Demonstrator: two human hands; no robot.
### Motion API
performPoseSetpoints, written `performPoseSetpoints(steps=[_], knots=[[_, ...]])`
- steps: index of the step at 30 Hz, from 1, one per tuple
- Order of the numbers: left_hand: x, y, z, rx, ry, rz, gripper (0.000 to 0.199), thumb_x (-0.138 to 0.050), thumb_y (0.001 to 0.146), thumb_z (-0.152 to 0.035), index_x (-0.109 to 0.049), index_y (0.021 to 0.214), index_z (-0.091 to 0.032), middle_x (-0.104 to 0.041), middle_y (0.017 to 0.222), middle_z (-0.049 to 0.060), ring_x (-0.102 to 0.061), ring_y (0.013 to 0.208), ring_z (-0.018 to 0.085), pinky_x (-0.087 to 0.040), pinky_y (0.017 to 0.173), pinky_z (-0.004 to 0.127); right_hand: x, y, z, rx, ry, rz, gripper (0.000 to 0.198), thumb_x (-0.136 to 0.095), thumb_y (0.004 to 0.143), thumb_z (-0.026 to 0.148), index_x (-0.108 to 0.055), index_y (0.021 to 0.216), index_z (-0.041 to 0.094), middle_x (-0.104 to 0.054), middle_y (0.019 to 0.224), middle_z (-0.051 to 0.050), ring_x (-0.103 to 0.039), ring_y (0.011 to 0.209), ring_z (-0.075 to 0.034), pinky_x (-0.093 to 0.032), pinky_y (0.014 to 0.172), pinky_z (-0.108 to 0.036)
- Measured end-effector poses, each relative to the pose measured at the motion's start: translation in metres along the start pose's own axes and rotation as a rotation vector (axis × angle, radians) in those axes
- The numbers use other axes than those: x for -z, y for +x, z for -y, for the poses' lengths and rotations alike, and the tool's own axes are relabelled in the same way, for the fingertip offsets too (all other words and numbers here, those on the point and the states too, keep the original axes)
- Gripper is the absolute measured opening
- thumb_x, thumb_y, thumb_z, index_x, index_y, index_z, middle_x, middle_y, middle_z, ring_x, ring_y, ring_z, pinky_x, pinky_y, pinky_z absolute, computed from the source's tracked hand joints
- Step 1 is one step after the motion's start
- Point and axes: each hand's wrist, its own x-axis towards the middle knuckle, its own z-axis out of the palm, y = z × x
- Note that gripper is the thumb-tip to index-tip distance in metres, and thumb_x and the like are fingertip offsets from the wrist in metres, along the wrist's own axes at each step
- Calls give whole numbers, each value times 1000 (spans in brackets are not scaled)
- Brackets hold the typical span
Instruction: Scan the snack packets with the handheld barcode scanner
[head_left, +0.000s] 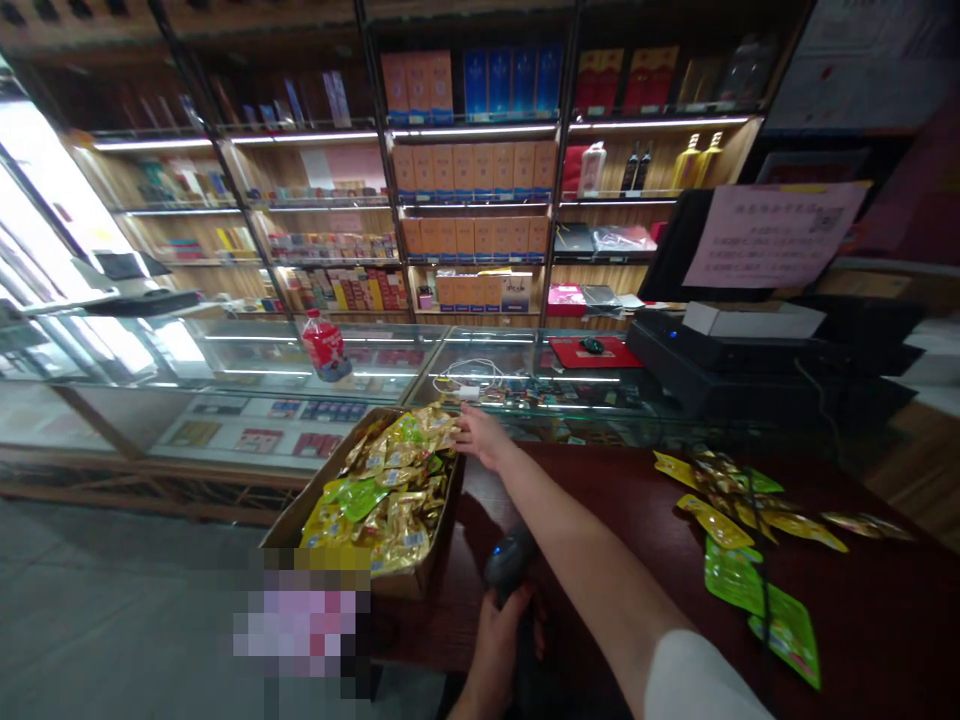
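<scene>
A black barcode scanner [510, 560] with a small blue light is gripped in my left hand [496, 635], low over the dark red counter [577, 520]. My right hand [482, 437] reaches across to the far right corner of a cardboard box [442, 545]. Its fingers are stretched out and apart, at the edge of the gold snack packets [409, 460] that fill the box. A few green packets [364, 497] lie among them. On the counter to the right is a loose group of gold packets [716, 520] and green packets [784, 630].
A glass display case [375, 350] runs behind the counter, with a red-labelled bottle [325, 345], a white cable [469, 385] and a mouse [592, 345] on it. A monitor [675, 245] with a paper notice stands at right. Stocked shelves line the wall.
</scene>
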Motion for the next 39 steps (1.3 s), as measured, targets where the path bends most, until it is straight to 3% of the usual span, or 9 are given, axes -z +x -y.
performPoseSetpoints(steps=[3,6,11,14,19,22,27,34,39], knots=[[1,-3,-2,3,30,10,55,-73,63,-68,-65,59,-13,-54,36,2,-44,31,10,-33,34,21,39,-18,-9,90,-203,-128,37,-54,77,15,-68,111,26,-76,103,-2,-72,91,-19,-58,87,-42],[2,-2,-4,16,30,34,56,-74,62,-69,-66,60,-13,-56,37,2,-46,32,10,-34,35,20,122,-69,-14,189,-443,-340,36,-56,76,14,-72,107,26,-72,120,-3,-62,119,-21,-41,110,-42],[0,-1,-8,60,58,66,56,-76,60,-69,-67,61,-14,-57,38,1,-47,33,10,-36,36,19,260,-162,-17,172,-779,-858,62,-56,76,18,-52,137,5,-23,161,-27,7,152,-41,-13,111,-74],[-4,-4,-11,33,66,51,54,-77,59,-67,-67,61,-14,-58,39,2,-46,33,10,-35,36,20,297,-185,-36,38,-1265,-1056,59,-52,80,22,-53,134,-2,-32,153,-38,-7,149,-49,-14,100,-83],[-8,-7,-13,-3,62,69,53,-73,65,-66,-66,60,-14,-55,36,2,-44,31,9,-31,35,19,267,-185,-71,69,-1624,-781,41,-51,87,23,-65,124,13,-52,145,-27,-44,136,-42,-4,111,-73],[-9,-9,-13,-17,63,35,53,-73,66,-66,-66,60,-14,-55,38,1,-45,32,10,-32,35,19,242,-178,-67,99,-1562,-671,35,-45,95,23,-65,122,20,-72,118,-18,-65,108,-32,-17,112,-64],[-10,-10,-13,-49,13,-25,53,-79,59,-64,-67,69,-14,-64,51,2,-47,32,10,-34,32,21,234,-160,-52,37,-1513,-670,42,-49,96,38,-64,127,14,-69,120,-23,-63,110,-35,-44,92,-46],[-8,-8,-9,-41,22,7,53,-78,61,-64,-64,63,-13,-59,46,1,-46,32,10,-34,32,19,208,-164,-72,94,-1404,-437,42,-59,90,47,-69,120,18,-57,143,-21,-49,133,-37,-34,107,-53],[-8,-7,-11,-33,17,9,52,-79,60,-64,-64,65,-14,-60,47,1,-46,32,10,-35,32,20,209,-173,-71,162,-982,-319,22,-78,71,36,-70,88,25,-76,93,-7,-71,91,-29,-50,83,-38]])
